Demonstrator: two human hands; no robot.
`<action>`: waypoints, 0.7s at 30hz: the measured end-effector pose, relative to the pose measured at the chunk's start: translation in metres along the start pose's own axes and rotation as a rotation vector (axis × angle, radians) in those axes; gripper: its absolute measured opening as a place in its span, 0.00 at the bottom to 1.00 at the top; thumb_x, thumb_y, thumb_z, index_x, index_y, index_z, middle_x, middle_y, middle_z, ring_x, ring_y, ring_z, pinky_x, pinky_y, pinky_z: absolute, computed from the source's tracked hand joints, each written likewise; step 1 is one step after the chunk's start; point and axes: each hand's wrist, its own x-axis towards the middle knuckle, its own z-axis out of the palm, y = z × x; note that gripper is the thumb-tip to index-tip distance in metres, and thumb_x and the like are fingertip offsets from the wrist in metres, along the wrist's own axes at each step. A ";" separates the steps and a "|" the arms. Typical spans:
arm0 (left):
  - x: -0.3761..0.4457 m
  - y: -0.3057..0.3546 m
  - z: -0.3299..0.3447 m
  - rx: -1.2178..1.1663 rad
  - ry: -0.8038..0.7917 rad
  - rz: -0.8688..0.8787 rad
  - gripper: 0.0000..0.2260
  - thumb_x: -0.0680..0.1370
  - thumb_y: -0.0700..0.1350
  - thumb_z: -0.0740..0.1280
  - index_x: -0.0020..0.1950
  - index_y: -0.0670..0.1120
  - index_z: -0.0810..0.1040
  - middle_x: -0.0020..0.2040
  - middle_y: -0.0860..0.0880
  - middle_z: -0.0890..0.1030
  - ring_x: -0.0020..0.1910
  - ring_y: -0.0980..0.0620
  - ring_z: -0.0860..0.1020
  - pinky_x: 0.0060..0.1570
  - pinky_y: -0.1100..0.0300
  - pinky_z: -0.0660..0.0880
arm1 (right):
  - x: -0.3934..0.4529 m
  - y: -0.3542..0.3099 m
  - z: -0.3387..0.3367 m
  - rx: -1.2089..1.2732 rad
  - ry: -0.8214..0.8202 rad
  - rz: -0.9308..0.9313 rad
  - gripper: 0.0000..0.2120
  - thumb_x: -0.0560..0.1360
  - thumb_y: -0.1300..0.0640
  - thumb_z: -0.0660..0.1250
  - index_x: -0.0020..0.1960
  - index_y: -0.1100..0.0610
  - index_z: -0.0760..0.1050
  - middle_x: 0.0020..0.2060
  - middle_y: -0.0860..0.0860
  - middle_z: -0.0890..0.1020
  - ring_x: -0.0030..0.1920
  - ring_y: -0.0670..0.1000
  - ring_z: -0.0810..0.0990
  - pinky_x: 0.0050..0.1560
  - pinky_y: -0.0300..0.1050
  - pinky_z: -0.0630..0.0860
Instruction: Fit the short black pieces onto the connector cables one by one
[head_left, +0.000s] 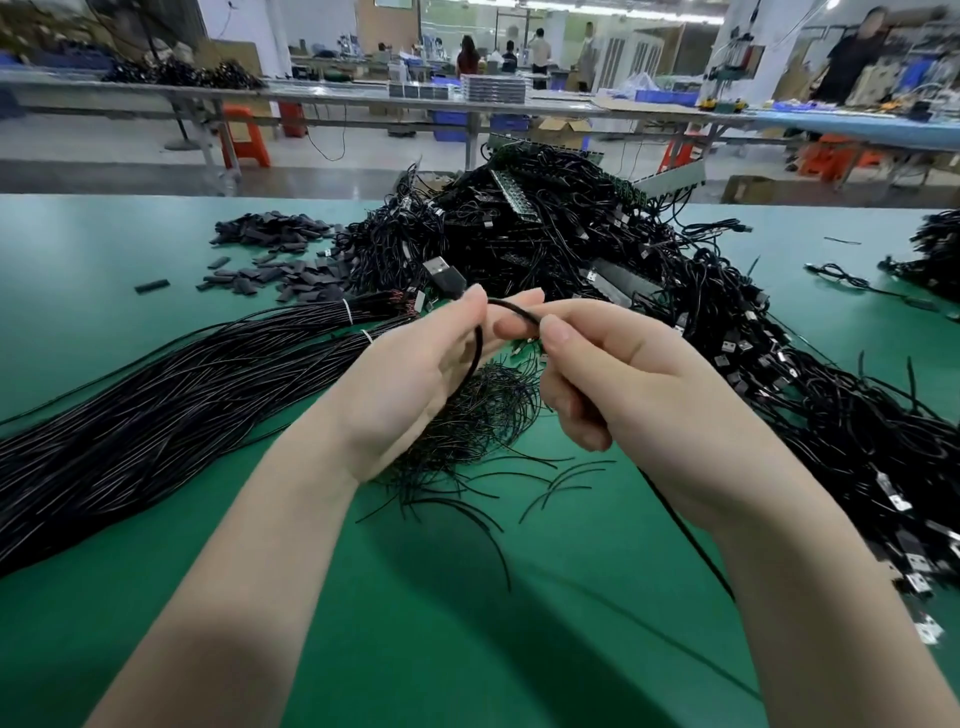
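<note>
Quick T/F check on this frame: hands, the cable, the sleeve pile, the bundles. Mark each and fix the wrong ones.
1. Both hands pinch one black cable. True: the left hand and the right hand each hold it.
2. The cable's USB plug points toward the camera. False: it sticks up and away, beyond the left hand.
3. The short black pieces lie in a pile at the far left of the green table. True.
4. The long cable bundles at left are tied with red tape. False: white ties bind them.
5. The mat is blue. False: green.
</note>
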 end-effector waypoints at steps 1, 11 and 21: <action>0.001 -0.001 0.000 0.017 0.012 0.014 0.19 0.81 0.53 0.53 0.57 0.50 0.81 0.65 0.56 0.79 0.66 0.60 0.74 0.73 0.56 0.62 | 0.000 0.001 0.001 -0.018 -0.007 -0.008 0.14 0.83 0.57 0.57 0.53 0.48 0.80 0.27 0.46 0.70 0.27 0.46 0.65 0.27 0.36 0.62; -0.005 0.021 -0.003 -0.477 -0.095 0.039 0.25 0.80 0.53 0.49 0.59 0.44 0.83 0.57 0.44 0.84 0.59 0.49 0.81 0.54 0.58 0.80 | 0.006 0.038 0.011 0.030 -0.484 0.201 0.14 0.83 0.52 0.58 0.49 0.53 0.81 0.27 0.47 0.70 0.27 0.48 0.67 0.29 0.36 0.68; -0.010 0.015 0.001 0.357 -0.400 -0.397 0.22 0.80 0.57 0.50 0.49 0.51 0.83 0.37 0.48 0.85 0.35 0.52 0.83 0.36 0.67 0.75 | 0.011 0.034 -0.024 0.017 -0.005 0.220 0.20 0.77 0.42 0.62 0.35 0.55 0.78 0.24 0.44 0.63 0.25 0.46 0.57 0.25 0.38 0.55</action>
